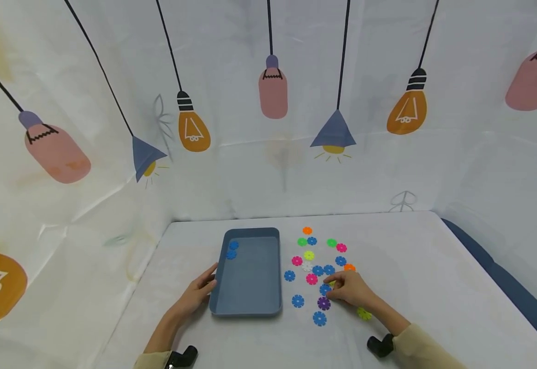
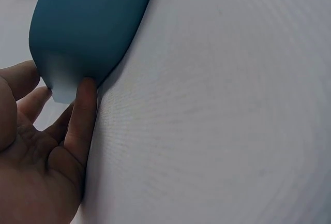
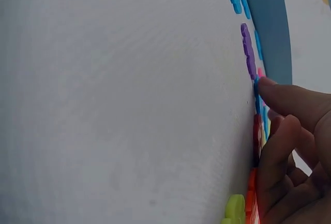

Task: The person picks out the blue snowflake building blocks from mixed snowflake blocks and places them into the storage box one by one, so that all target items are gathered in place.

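Note:
A blue-grey tray (image 1: 250, 287) lies on the white table, with two blue flower-shaped discs (image 1: 232, 249) inside near its upper left. My left hand (image 1: 194, 294) rests its extended fingers against the tray's left side; the left wrist view shows the fingertips on the tray wall (image 2: 77, 43). To the right of the tray, my right hand (image 1: 353, 289) has thumb and forefinger at the edges of a blue flower-shaped disc (image 1: 325, 289), pinching it close over the table. A purple disc (image 1: 324, 303) lies just below it. The right palm hides part of a yellow disc.
Several notched discs in blue, pink, green, orange and yellow are scattered around the right hand, including a blue one (image 1: 319, 318) in front and a yellow-green one (image 1: 364, 313) by the wrist. A lamp-patterned white sheet (image 1: 250, 169) hangs behind the table.

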### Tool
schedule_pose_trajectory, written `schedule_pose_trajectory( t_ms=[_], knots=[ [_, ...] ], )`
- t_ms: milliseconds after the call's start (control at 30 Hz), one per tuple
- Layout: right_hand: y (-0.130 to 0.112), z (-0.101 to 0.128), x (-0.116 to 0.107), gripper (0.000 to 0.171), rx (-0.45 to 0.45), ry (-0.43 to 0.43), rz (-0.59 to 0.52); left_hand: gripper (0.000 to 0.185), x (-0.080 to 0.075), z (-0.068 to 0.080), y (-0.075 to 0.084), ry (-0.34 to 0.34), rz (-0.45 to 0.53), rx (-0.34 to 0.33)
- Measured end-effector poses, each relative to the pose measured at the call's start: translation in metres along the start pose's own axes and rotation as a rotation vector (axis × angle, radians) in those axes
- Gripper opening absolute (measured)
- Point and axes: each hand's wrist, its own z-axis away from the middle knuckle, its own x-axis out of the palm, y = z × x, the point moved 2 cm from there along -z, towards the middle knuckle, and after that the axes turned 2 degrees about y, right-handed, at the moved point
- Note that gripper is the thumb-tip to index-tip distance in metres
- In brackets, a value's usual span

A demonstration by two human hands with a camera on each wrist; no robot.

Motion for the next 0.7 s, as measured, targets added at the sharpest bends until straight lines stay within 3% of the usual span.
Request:
schedule_pose_trajectory(
  t_ms=[133, 700],
  knots=[
    [0.002, -0.002, 0.000, 0.032, -0.002, -0.003, 0.019, 0.059, 0.001, -0.001, -0.002, 0.001, 0.001, 0.000],
    [-0.009, -0.009, 0.004, 0.026, 0.160, 0.069, 0.037, 0.059, 0.001, 0.000, 0.002, -0.005, 0.015, -0.001]
  ],
)
